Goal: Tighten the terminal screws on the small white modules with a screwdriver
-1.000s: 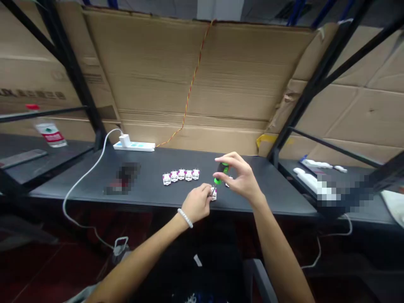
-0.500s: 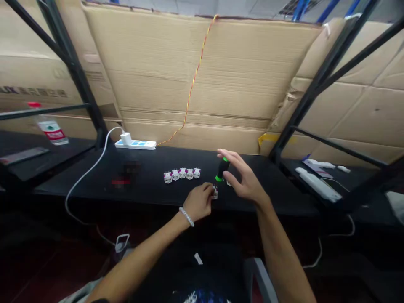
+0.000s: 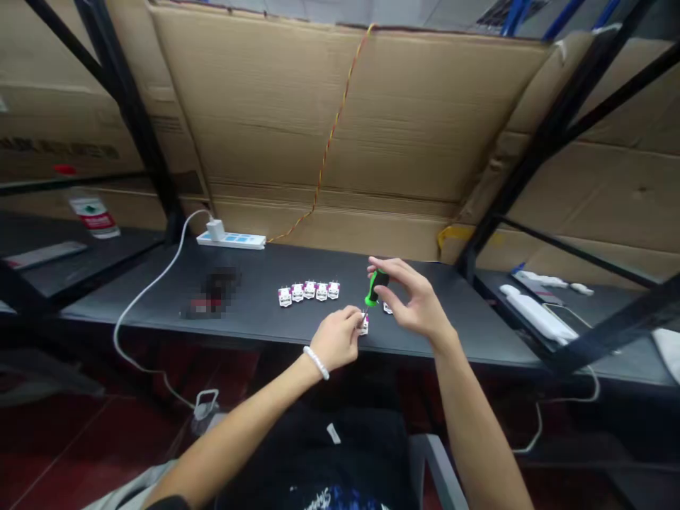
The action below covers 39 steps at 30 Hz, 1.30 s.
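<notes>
My right hand (image 3: 406, 294) is closed around the black and green handle of a screwdriver (image 3: 377, 285), whose thin shaft slants down toward the table. Under its tip lies a small white and purple part (image 3: 364, 324), pinched at its left side by the fingers of my left hand (image 3: 336, 338). My left fingers partly cover that part. Another white part (image 3: 387, 308) shows behind my right hand, mostly hidden. Left of my hands, several similar white and purple parts (image 3: 309, 290) form a row on the black table (image 3: 255, 319).
At the back left stands a white power strip (image 3: 231, 240) with a plugged-in charger and cable. A blurred dark object (image 3: 215, 292) lies left on the table. Black metal posts (image 3: 523, 170) flank the table; cardboard (image 3: 340, 127) closes off the back.
My right fingers have closed in on the screwdriver handle, which now leans more. My left hand keeps its hold on the small part. The view has shifted slightly.
</notes>
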### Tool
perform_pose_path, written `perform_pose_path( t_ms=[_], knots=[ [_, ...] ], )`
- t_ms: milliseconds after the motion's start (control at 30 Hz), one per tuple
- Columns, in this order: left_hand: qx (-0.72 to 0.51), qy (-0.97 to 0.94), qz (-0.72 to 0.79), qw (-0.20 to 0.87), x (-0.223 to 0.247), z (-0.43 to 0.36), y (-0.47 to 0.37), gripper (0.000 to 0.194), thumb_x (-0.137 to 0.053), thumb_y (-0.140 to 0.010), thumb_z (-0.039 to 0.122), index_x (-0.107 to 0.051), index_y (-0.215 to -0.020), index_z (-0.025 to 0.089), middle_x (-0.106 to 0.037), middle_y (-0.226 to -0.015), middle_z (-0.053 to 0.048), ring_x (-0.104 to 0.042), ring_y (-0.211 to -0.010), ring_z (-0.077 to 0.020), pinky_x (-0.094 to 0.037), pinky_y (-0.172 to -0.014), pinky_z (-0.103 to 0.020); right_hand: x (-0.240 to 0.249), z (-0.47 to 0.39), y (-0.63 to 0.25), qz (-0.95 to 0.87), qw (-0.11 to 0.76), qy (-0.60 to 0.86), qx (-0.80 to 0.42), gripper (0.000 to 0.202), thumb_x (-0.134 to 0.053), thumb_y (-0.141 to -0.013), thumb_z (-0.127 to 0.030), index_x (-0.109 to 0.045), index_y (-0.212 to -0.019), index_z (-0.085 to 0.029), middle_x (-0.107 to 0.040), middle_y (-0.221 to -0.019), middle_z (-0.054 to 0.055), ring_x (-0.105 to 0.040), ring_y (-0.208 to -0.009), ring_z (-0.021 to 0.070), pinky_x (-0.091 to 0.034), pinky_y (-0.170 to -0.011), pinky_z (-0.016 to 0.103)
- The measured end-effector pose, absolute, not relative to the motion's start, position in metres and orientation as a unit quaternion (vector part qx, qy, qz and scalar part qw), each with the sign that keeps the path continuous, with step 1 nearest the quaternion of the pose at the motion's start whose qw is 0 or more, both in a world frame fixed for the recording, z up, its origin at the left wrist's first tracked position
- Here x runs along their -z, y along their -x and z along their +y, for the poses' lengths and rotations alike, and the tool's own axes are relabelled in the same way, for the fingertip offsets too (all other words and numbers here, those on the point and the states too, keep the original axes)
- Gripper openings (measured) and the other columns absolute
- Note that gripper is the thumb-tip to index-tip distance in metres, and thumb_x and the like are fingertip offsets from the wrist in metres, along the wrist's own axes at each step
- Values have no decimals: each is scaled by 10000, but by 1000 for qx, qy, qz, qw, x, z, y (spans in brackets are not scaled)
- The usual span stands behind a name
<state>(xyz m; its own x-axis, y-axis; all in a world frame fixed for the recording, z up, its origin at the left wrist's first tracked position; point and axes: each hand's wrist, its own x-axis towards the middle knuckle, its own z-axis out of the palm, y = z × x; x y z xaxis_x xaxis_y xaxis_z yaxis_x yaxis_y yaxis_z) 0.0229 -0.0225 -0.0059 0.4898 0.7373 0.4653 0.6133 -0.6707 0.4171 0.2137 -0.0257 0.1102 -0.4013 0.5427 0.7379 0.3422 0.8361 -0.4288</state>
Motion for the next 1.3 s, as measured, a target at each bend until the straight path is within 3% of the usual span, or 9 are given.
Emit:
perform_pose_path(
  t_ms=[67, 133, 300, 533, 767, 1000, 1067, 1200, 1300],
  knots=[
    [-315, -856, 398, 97, 5, -23, -23, 187, -551, -914, 89, -630, -1034, 209, -685, -1189, -91, -691, -1053, -250, -572, -994, -390, -111, -25, -212, -823, 491, 281, -54, 419, -727, -967, -292, -682, -1384, -300, -716, -1084, 68, -699, -938, 219, -622, -886, 397],
    [-309, -856, 402, 97, 3, -24, -23, 196, -552, -902, 81, -629, -1030, 209, -686, -1178, -92, -688, -1039, -255, -573, -978, -396, -110, -24, -211, -818, 497, 291, -26, 427, -763, -942, -304, -697, -1364, -296, -715, -1072, 70, -695, -924, 222, -621, -892, 404],
    [-298, -858, 407, 93, 1, -25, -25, 203, -548, -909, 83, -624, -1048, 209, -680, -1181, -98, -677, -1013, -260, -571, -955, -415, -107, -27, -213, -827, 473, 271, -139, 580, -517, -1065, -257, -410, -1631, -328, -575, -1557, 123, -666, -1305, 268, -528, -1146, 498],
    [-337, -843, 396, 139, 7, -19, -24, 124, -588, -907, 89, -603, -924, 211, -678, -1143, -72, -664, -1050, -243, -551, -995, -402, -113, -24, -211, -821, 480, 305, -53, 417, -726, -960, -323, -695, -1374, -293, -730, -1118, 81, -685, -941, 231, -620, -842, 397],
    [-343, -841, 394, 141, 7, -19, -24, 124, -598, -900, 91, -616, -937, 209, -678, -1140, -68, -666, -1037, -240, -556, -993, -399, -112, -29, -212, -833, 464, 277, -120, 523, -543, -1045, -256, -511, -1565, -297, -675, -1401, 118, -688, -1220, 267, -568, -1056, 471],
    [-319, -848, 413, 95, 8, -22, -27, 147, -584, -906, 107, -629, -1003, 209, -669, -1167, -88, -663, -1028, -257, -558, -969, -414, -115, -27, -212, -824, 473, 311, -29, 388, -745, -947, -336, -704, -1329, -288, -703, -999, 62, -652, -843, 217, -616, -798, 397],
    [-314, -848, 418, 91, 6, -24, -28, 159, -582, -907, 107, -634, -1018, 208, -670, -1177, -91, -660, -1019, -261, -558, -960, -418, -112, -27, -213, -820, 480, 310, -23, 417, -723, -961, -337, -678, -1373, -286, -702, -1055, 77, -665, -885, 227, -619, -842, 421],
    [-310, -847, 420, 97, 4, -25, -28, 168, -578, -906, 105, -642, -1017, 214, -671, -1178, -91, -659, -1010, -256, -556, -955, -409, -108, -27, -216, -824, 479, 279, -122, 514, -513, -1065, -287, -487, -1578, -312, -632, -1451, 122, -687, -1208, 269, -585, -1041, 480],
    [-312, -850, 413, 99, 4, -24, -28, 162, -571, -908, 104, -639, -1005, 214, -666, -1174, -90, -656, -1015, -253, -554, -969, -406, -108, -26, -216, -818, 484, 286, -118, 459, -581, -1045, -302, -581, -1504, -322, -706, -1277, 97, -716, -1050, 243, -620, -934, 437]
  ],
)
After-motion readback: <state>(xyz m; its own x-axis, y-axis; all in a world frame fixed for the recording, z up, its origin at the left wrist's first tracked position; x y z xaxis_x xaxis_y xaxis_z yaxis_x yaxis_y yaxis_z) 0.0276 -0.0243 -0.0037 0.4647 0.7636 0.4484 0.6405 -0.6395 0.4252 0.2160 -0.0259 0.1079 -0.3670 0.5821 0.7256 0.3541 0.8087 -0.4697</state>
